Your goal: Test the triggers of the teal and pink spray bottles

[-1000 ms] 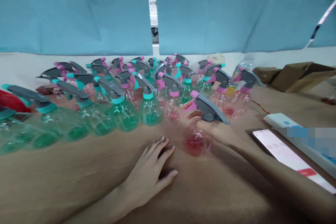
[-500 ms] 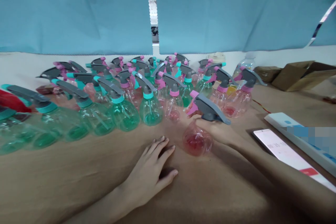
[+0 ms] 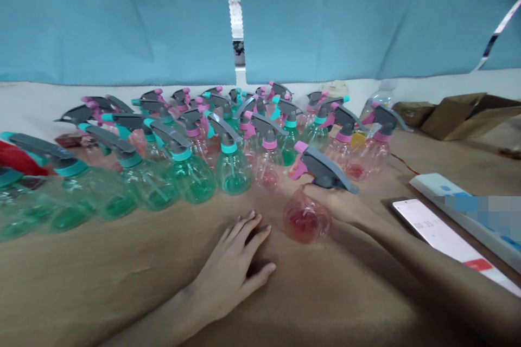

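My left hand (image 3: 228, 274) lies flat on the brown tabletop, palm down with fingers a little spread, holding nothing. To its right is a spray bottle (image 3: 307, 219) with a clear pink body, red liquid at the bottom, and a grey and pink trigger head. My right hand (image 3: 342, 203) reaches around behind that bottle and grips it at the neck, just under the trigger head; most of its fingers are hidden. Just beyond my left fingertips stand a green spray bottle (image 3: 234, 173) with a turquoise collar and a smaller-looking pink spray bottle (image 3: 268, 165).
Several green and pink spray bottles crowd the back and left of the table (image 3: 134, 282). At the right lie a lit phone (image 3: 439, 238) and a white power strip (image 3: 443, 190). An open cardboard box (image 3: 459, 116) sits behind them. A blue cloth (image 3: 122, 21) hangs at the back.
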Demonstrator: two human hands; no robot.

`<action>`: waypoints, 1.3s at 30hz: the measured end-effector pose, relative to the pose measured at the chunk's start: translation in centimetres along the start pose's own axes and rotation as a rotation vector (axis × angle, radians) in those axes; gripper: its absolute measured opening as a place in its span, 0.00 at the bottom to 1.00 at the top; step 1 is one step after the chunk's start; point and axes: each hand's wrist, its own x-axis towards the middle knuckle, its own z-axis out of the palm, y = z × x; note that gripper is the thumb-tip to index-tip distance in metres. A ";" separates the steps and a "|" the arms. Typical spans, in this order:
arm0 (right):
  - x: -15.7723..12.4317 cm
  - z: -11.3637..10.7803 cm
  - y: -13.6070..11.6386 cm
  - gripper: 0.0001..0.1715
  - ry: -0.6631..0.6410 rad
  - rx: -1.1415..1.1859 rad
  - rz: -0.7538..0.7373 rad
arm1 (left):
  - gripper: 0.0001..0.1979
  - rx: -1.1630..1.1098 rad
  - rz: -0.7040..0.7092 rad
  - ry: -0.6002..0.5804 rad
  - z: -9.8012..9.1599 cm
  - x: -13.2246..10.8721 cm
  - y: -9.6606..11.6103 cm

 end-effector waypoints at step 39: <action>0.4 0.5 1.8 0.05 0.055 0.107 -0.004 | 0.26 0.020 0.006 -0.019 0.1 0.0 0.0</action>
